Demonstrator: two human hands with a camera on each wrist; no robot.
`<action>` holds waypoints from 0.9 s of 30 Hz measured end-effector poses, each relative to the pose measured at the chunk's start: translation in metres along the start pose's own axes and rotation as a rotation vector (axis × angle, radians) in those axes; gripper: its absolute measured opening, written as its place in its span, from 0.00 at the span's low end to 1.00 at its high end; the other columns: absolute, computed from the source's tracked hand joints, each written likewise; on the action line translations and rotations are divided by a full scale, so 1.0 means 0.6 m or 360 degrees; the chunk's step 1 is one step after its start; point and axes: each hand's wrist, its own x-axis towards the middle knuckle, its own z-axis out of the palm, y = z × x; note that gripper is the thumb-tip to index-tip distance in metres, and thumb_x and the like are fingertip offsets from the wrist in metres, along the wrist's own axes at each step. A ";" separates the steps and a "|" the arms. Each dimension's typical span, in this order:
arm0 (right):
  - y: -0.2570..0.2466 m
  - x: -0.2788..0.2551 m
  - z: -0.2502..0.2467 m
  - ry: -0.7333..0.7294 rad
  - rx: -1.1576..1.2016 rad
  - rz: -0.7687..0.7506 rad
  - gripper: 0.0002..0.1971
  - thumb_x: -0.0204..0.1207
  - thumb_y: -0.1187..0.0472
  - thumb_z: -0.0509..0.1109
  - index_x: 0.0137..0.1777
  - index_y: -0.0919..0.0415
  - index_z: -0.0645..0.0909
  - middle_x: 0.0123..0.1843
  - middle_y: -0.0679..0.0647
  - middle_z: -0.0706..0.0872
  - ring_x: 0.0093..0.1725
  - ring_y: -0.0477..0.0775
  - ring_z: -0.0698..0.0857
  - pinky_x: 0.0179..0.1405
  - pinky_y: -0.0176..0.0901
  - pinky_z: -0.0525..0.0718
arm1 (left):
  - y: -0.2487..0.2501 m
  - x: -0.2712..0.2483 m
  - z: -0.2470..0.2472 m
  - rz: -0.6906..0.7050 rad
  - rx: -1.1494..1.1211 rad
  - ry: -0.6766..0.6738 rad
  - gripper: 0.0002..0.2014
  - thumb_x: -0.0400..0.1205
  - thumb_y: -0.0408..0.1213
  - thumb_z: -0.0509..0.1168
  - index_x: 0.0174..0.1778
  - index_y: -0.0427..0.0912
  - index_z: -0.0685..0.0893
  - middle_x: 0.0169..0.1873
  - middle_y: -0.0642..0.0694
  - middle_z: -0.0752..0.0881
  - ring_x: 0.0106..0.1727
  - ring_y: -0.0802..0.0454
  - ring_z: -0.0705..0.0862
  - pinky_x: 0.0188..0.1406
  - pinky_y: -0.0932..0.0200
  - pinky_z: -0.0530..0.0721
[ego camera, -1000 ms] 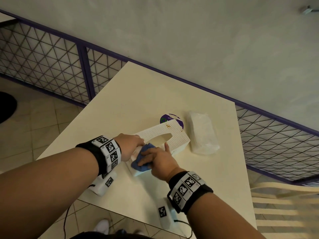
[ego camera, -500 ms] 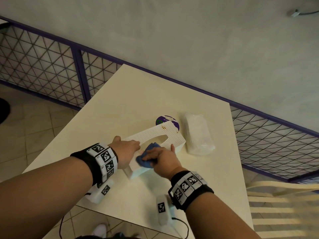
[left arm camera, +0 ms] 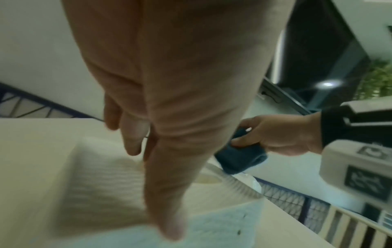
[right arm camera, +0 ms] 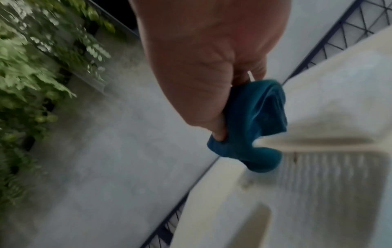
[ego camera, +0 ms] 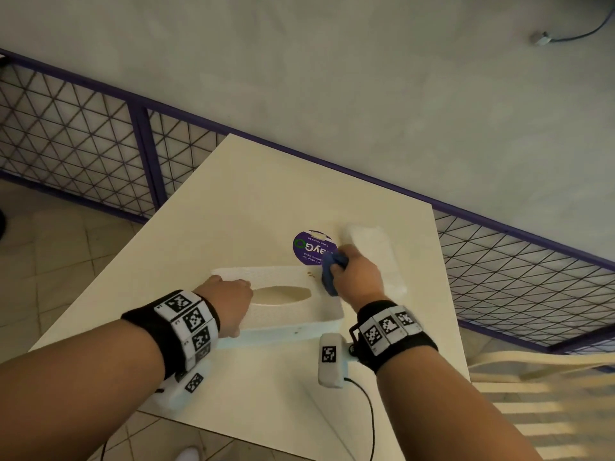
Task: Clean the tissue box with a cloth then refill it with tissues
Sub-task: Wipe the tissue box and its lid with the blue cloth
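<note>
A white perforated tissue box (ego camera: 299,322) with an oval slot lies crosswise on the cream table (ego camera: 266,194). My left hand (ego camera: 231,302) grips its left end, fingers over the top and thumb (left arm camera: 169,223) on the front side of the box (left arm camera: 95,176). At the box's far right corner my right hand (ego camera: 352,274) holds a bunched blue cloth (ego camera: 330,277) against the top. The cloth (right arm camera: 254,125) touches the box (right arm camera: 328,176) in the right wrist view. A wrapped white tissue pack (ego camera: 379,251) lies just behind my right hand.
A round purple sticker (ego camera: 309,249) lies on the table behind the box. A purple mesh railing (ego camera: 139,151) runs along the table's far and left sides. A slatted cream chair (ego camera: 549,394) stands at the right. The table's near edge is close to my wrists.
The box has swung round from a slant to lie crosswise. My right hand has carried the cloth from the near left part of the top to its far right corner.
</note>
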 end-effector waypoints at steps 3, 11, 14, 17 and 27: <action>0.003 -0.029 0.065 -0.0317 -0.0288 -0.0221 0.22 0.80 0.52 0.60 0.75 0.45 0.69 0.74 0.52 0.78 0.69 0.62 0.76 0.74 0.57 0.68 | 0.026 0.009 0.008 0.0039 -0.0144 -0.0070 0.33 0.82 0.47 0.64 0.81 0.42 0.59 0.84 0.45 0.43 0.81 0.40 0.59 0.79 0.42 0.61; 0.000 -0.030 0.089 -0.0240 -0.0255 -0.0081 0.24 0.78 0.63 0.61 0.75 0.59 0.68 0.74 0.57 0.73 0.74 0.60 0.71 0.77 0.56 0.66 | 0.026 0.018 0.028 0.0071 -0.0305 -0.0137 0.30 0.84 0.40 0.62 0.81 0.46 0.59 0.84 0.47 0.37 0.84 0.46 0.42 0.81 0.37 0.49; -0.019 -0.081 0.100 -0.0322 -0.0137 -0.0153 0.24 0.72 0.67 0.64 0.70 0.56 0.72 0.71 0.55 0.75 0.71 0.61 0.74 0.70 0.53 0.76 | 0.025 0.020 0.027 0.0071 -0.0297 -0.0143 0.30 0.83 0.42 0.62 0.80 0.47 0.59 0.84 0.48 0.37 0.84 0.47 0.43 0.81 0.38 0.50; 0.011 -0.096 0.073 -0.0343 -0.0114 -0.0134 0.25 0.72 0.65 0.63 0.68 0.45 0.75 0.68 0.49 0.81 0.69 0.59 0.76 0.65 0.47 0.77 | 0.025 0.018 0.029 0.0082 -0.0290 -0.0097 0.29 0.83 0.43 0.62 0.80 0.47 0.60 0.84 0.48 0.39 0.84 0.48 0.45 0.81 0.39 0.52; -0.011 -0.028 0.093 -0.0249 -0.0162 -0.0130 0.25 0.82 0.61 0.59 0.78 0.59 0.64 0.80 0.58 0.66 0.80 0.58 0.64 0.81 0.52 0.58 | 0.023 0.010 0.027 0.0061 -0.0339 -0.0089 0.28 0.83 0.43 0.62 0.79 0.50 0.61 0.84 0.51 0.39 0.84 0.49 0.47 0.81 0.41 0.50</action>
